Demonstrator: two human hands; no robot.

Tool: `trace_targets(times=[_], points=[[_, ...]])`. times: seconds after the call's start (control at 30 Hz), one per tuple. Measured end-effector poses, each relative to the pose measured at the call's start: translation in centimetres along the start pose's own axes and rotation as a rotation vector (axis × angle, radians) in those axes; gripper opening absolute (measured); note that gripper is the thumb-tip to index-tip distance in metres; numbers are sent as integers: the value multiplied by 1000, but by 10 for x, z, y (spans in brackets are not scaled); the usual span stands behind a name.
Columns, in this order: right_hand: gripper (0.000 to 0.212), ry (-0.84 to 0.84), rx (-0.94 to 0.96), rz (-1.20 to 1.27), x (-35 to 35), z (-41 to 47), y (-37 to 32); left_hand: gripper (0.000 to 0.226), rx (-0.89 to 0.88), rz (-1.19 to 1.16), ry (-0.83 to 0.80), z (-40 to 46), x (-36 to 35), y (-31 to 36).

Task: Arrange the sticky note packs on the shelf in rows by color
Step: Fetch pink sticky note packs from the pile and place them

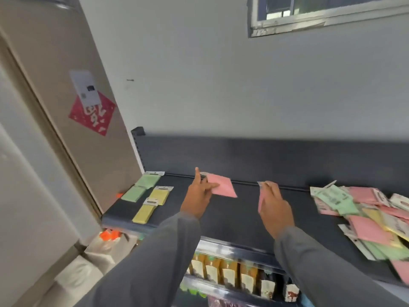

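I am standing at a grey wall [221,85] with a window [321,12] high on the right and a beige door [55,63] on the left carrying a red sign [93,116]. Below it the dark shelf [232,218] is running across in front of me. A loose heap [376,222] of pink, green and yellow packs is lying at its right end. At the left end two green packs [141,187] are sitting in a row by the edge, two yellow packs [152,204] just beside them. My sleeves [155,262] are reaching forward. My left hand [199,196] is pinching a pink pack [222,188] over the shelf's middle, fingers clamped on its edge, forefinger pointing up. My right hand [275,207] is gripping a second pink pack [261,200] edge-on.
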State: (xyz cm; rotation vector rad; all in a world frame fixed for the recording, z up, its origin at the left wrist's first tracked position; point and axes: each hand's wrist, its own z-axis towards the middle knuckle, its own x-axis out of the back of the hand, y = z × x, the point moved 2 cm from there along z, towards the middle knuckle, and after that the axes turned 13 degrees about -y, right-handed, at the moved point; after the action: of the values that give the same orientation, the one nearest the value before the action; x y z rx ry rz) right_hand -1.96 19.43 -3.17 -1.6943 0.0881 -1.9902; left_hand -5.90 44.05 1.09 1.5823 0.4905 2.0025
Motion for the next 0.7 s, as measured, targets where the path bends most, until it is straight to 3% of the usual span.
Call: trace_targets(times=[0.13,0.2,0.33,0.7], points=[[77,-38,60,-47,-36,25,-95,32,86,-84,10,-16,69,-97],[70,-17,75,-2,-49,38,-141,33,114,-187,46,-18,99,-145],[62,-31,69,87,-72,56,-197,33,127,-77,-23,-8,124,-191],[52,-23,-89,157,-83,129,-170,39,-162,-150,-173,72,86,-217]])
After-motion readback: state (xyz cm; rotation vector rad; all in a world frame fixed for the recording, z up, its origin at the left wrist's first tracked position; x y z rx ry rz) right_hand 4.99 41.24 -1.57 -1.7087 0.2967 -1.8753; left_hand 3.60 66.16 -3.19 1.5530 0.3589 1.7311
